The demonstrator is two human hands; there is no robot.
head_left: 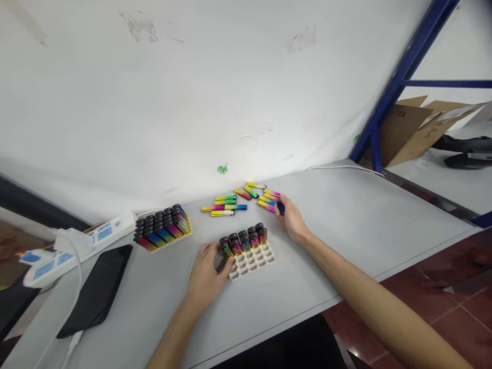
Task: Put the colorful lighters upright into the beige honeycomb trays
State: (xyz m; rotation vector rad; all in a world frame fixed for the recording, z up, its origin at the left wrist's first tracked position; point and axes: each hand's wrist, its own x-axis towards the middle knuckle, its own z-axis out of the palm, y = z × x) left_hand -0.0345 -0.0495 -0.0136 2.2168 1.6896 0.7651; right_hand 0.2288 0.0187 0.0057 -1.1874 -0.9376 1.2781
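Observation:
A white tray (252,266) with rows of oval holes sits in front of me. Its back rows hold several upright lighters (244,242) with black tops and shiny coloured bodies; the front holes are bare. My left hand (207,271) grips the tray's left end, thumb at the front corner and fingers beside the lighters. Beyond the tray, to the right, my right hand (291,218) is closed on a lighter (281,207) whose dark blue end shows; the fingers hide part of it. Loose rainbow lighters (266,203) lie just left of that hand.
More loose lighters (224,208) lie near the wall. At left stand a full tray of lighters (163,230), a white power strip (77,253) and a black phone (98,289) with a cable. A blue metal frame (400,77) and cardboard box (407,130) are at right.

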